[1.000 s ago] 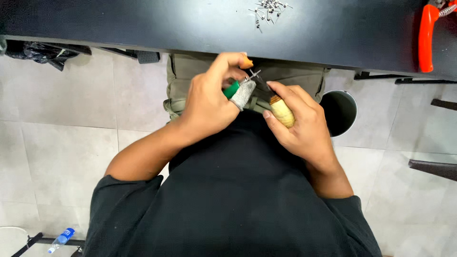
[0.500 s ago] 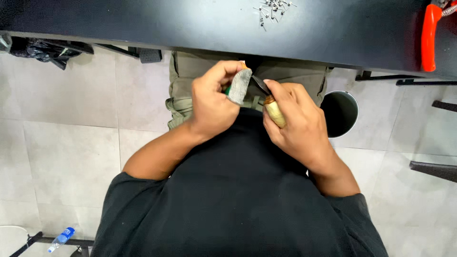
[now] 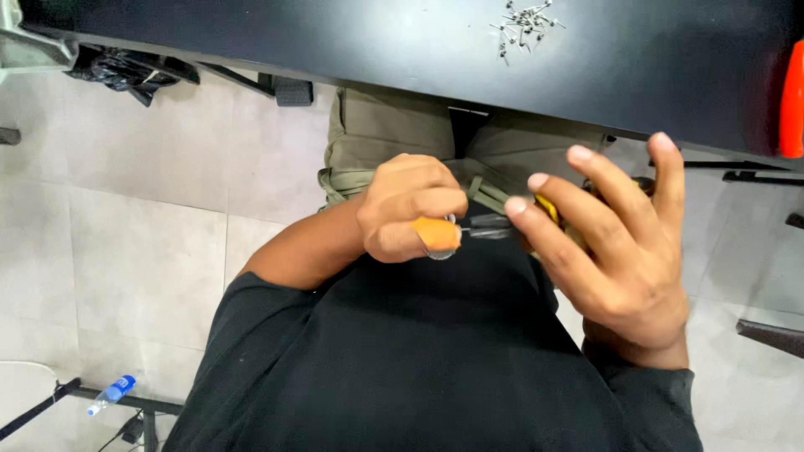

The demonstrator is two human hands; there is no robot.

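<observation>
Your left hand is curled shut around a small part with an orange tip and a bit of grey metal under it; the fingers are wrapped tight, so most of the part is hidden. Your right hand has its fingers spread wide and straight, and the yellow handle of a screwdriver seems to sit back against the palm; I cannot tell how firmly it is held. The dark shank runs from that hand toward the orange piece, its tip at or just beside the grey metal. Both things are held in the air over your lap, below and clear of the near edge of the black bench. Judgement: the part is small, light and rigid, probably slick plastic, so grip its body, not the orange end; the driver is stiff, take it by the handle. The shank tip sits close to your left thumb (a slip would go that way). A loose pile of small screws lies near the far edge of the bench, toward the right, easy to scatter. An orange-red tool lies at the right edge. There is open room on the bench's left and middle; the space between the near edge and your body is tight.
</observation>
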